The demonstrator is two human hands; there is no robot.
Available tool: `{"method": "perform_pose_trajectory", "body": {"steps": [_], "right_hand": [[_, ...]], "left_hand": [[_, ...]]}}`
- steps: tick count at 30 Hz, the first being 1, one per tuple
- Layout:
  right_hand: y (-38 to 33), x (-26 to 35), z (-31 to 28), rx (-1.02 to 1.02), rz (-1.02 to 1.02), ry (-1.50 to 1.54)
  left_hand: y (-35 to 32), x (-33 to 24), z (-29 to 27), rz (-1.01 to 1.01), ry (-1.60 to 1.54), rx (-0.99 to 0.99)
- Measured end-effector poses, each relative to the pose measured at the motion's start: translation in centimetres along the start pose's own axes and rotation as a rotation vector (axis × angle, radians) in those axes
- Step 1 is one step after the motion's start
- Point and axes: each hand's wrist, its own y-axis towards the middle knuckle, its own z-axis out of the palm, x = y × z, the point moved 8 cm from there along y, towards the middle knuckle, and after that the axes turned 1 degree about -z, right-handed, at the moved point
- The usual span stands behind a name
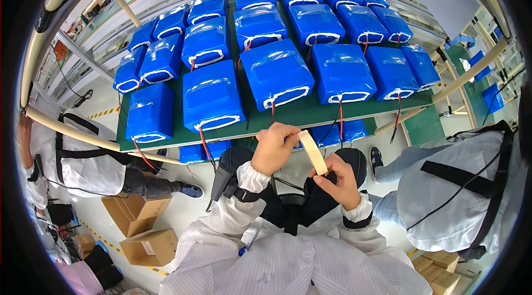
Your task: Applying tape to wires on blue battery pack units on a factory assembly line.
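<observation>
No words or numbers are clear enough to read here. The only signs that show well are stripes of yellow and black on the floor. One short striped line (104,112) is on the floor near the left end of the green table (260,123). A longer striped line (116,249) runs on the floor beside an open cardboard box (163,246). Inside that box is a pale patch (147,248), too small to make out.

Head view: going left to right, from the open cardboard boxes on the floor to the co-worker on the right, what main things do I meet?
Open cardboard boxes → left hand → cream tape roll → right hand → co-worker on the right.
</observation>
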Motion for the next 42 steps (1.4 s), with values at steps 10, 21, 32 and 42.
{"method": "perform_pose_trajectory", "body": {"steps": [10, 21, 32, 42], "right_hand": [[-0.2, -0.2, -0.1, -0.035, -0.044, -0.184], [2.3, -3.9, 2.9, -0.176, 0.310, 0.557], [2.7, -2.5, 2.6, -0.183, 0.135, 0.140], [2.6, -1.1, 2.8, -0.123, 0.062, -0.017]], "left_hand": [[-0.4, -0.9, 0.2, 0.057, 0.000, 0.059], [-0.9, -1.6, 0.4, 0.097, 0.036, -0.016], [-1.6, -2.4, 0.3, 0.128, 0.071, 0.106], [-2.2, -3.5, -0.5, 0.315, 0.264, -0.104]]}}
